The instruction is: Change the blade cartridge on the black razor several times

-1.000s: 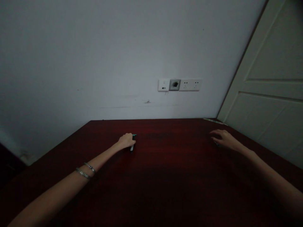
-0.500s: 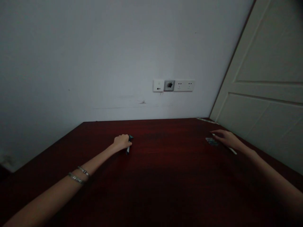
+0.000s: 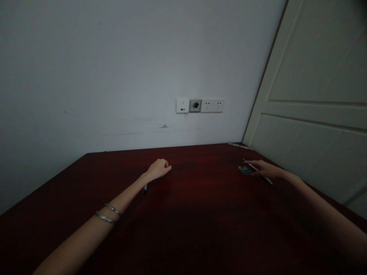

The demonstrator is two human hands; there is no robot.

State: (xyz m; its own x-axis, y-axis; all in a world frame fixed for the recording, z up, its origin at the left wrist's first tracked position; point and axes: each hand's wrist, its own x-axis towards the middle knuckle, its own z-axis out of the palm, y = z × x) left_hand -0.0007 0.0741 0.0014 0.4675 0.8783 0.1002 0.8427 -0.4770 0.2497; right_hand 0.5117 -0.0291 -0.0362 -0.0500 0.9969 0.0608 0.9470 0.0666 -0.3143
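Observation:
My left hand (image 3: pixel 159 168) is above the dark red tabletop with its fingers curled into a loose closed shape; I see nothing in them. Partly hidden under its wrist lies a slim black-and-white pen-like object (image 3: pixel 145 188). My right hand (image 3: pixel 265 169) is open at the right of the table, fingers and thumb stretched apart. A thin white pen-like stick (image 3: pixel 268 180) with a dark tip runs at a slant beneath its fingers. By the thumb lies a small, shiny, clear packet (image 3: pixel 244 170) with dark contents too small to make out.
The dark red table (image 3: pixel 183 214) meets a pale wall (image 3: pixel 129 68) at the back. A narrow pale strip (image 3: pixel 239 145) lies in the far right corner. White panelled doors (image 3: pixel 309 137) border the right side. Sockets (image 3: pixel 212 105) sit low on the wall.
My left hand has let go of the slim black-and-white object and moved to the right of it. My right hand stays by the stick, its fingers more spread. The view has turned slightly right.

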